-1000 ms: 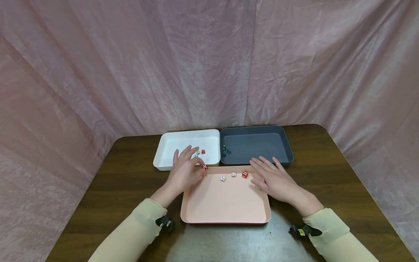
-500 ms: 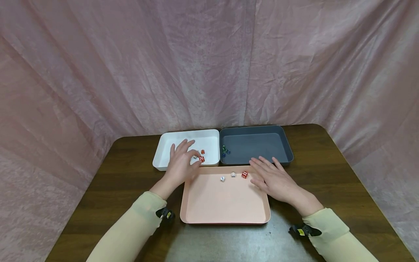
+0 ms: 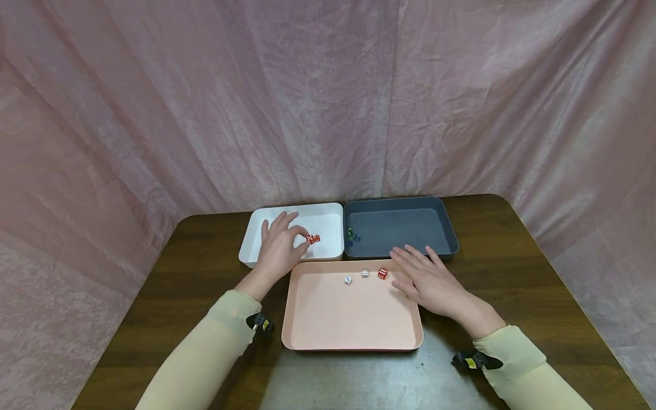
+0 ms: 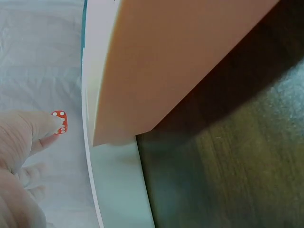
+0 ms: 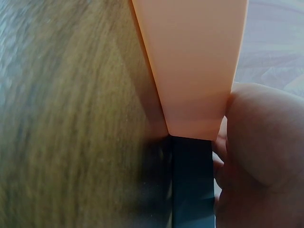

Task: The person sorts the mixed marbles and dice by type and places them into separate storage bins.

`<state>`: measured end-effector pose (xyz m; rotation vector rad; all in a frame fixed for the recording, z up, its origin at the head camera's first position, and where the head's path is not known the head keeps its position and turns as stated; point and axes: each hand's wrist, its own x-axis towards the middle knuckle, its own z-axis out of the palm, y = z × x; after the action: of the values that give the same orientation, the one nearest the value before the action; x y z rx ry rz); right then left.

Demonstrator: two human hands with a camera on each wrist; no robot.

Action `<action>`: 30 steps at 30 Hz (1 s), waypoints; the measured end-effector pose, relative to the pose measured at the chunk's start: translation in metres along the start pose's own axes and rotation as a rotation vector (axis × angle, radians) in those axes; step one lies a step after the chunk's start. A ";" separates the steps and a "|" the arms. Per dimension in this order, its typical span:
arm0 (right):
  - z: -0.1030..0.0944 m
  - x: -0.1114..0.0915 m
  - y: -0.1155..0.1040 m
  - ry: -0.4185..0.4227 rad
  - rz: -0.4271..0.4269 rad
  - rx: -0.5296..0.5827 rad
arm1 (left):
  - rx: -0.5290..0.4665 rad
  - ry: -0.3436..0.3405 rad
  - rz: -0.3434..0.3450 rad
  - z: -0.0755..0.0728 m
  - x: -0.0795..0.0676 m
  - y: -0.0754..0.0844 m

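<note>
Between thumb and index finger, my left hand (image 3: 277, 250) pinches a red die (image 3: 310, 238) with white dots over the white tray (image 3: 325, 212). The left wrist view also shows this die (image 4: 61, 122) at the fingertips. A smaller red die (image 3: 317, 238) lies in the white tray close beside it; whether the two touch I cannot tell. My right hand (image 3: 427, 283), fingers extended, lies over the right rim of the pink tray (image 3: 353, 322). Near that tray's far side are two white dice, one (image 3: 348, 281) left of the other (image 3: 365, 273), and a red die (image 3: 382, 274) by my right fingers.
A dark grey tray (image 3: 405, 222) stands right of the white one, with several green and blue dice (image 3: 351, 236) in its left corner. All three trays adjoin on the brown wooden table (image 3: 512, 273). A pink curtain (image 3: 328, 102) hangs behind.
My left hand has carried the red die from the pink tray's far left corner, away and leftward, over the white tray. The white tray's pale dice are now hidden. My right hand stays put.
</note>
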<state>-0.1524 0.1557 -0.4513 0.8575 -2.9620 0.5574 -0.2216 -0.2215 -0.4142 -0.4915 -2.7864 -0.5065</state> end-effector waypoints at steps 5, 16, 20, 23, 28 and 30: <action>0.000 0.000 0.000 0.002 -0.001 -0.011 | 0.005 0.000 -0.021 0.001 0.004 -0.002; -0.001 -0.002 0.000 0.004 -0.007 -0.011 | 0.021 -0.004 -0.055 0.004 0.013 -0.007; -0.001 -0.002 0.000 0.005 -0.009 -0.017 | 0.037 -0.008 -0.065 0.004 0.017 -0.008; -0.001 -0.002 -0.001 0.006 -0.014 -0.021 | 0.048 -0.013 -0.073 0.003 0.020 -0.008; -0.001 -0.002 0.000 0.007 -0.021 -0.028 | 0.058 -0.014 -0.092 0.003 0.026 -0.009; 0.000 -0.001 0.000 0.009 -0.022 -0.030 | 0.061 -0.014 -0.102 0.003 0.027 -0.010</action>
<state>-0.1515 0.1567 -0.4514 0.8821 -2.9413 0.5130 -0.2509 -0.2215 -0.4116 -0.3419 -2.8417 -0.4396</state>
